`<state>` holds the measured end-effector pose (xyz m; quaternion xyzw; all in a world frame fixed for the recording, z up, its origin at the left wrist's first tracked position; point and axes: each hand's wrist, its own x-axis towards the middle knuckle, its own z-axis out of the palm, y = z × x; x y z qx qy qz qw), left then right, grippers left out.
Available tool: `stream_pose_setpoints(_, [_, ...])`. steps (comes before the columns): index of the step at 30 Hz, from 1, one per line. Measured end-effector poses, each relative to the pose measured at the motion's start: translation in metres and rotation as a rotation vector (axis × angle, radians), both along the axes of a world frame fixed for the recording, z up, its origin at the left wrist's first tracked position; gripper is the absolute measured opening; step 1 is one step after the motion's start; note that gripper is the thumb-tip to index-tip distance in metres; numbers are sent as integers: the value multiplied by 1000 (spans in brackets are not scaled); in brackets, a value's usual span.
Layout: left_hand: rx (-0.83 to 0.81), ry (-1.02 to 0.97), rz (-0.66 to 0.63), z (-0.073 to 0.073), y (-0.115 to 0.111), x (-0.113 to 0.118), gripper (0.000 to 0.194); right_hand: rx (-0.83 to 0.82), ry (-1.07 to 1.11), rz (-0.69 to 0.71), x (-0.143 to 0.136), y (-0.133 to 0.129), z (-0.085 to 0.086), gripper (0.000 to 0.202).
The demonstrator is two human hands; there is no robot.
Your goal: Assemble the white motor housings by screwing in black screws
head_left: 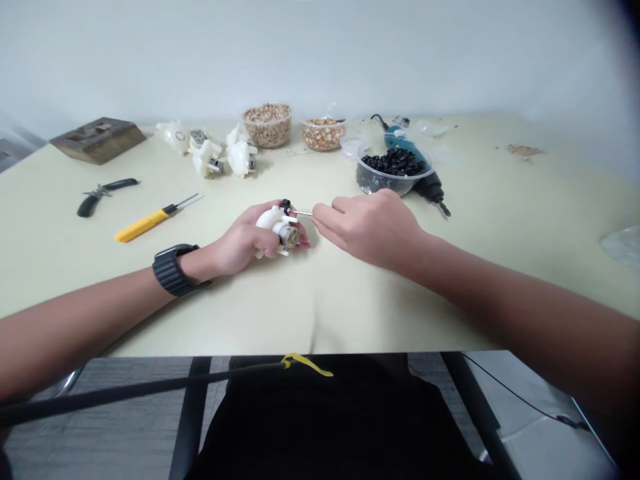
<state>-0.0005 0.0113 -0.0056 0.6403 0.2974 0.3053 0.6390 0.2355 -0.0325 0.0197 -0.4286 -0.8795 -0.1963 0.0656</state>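
White housing (270,218) and thin rod (303,213), both held
Left hand (244,237) grips the housing (motor (290,237) showing); right hand (370,223) clasps the rod

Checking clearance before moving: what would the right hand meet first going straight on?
Likely the small black piece beside the white part in the left hand; depth is unclear.

- Metal tool (303,213): rear end was hidden in right hand (370,223).
- Left hand (245,240) covered part of white housing (270,219).
- Clear plastic (624,247) ran off right edge.
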Motion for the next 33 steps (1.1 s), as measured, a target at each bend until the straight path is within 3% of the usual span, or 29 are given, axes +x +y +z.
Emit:
stream_pose_setpoints(5, [21, 14, 27, -1, -4, 0, 37, -68, 41, -3, -4, -1, -1, 36])
stream_pose_setpoints(13, [55, 32, 31, 0, -8, 0, 36, -257, 406, 55, -5, 6, -5, 34])
stream_pose_setpoints(16, [26, -21, 54, -2, -7, 1, 37, -225, 322, 41, -5, 5, -3, 34])
stream_pose_setpoints(21, [15, -52, 39, -7, -1, 1, 36, -34, 27, -53, -13, -7, 5, 33])
stream_pose_setpoints(25, [51, -29, 32, -5, -3, 2, 33, -84, -65, -66, -18, -9, 6, 34])
stream_pose_setpoints(28, [53, -9, 50, 1, -9, 4, 33, -172, 29, -83, -16, -2, 3, 26])
stream_pose_setpoints(33, [47, 40, 78, 9, -15, 7, 37, -380, 350, -30, -10, 6, 3, 41])
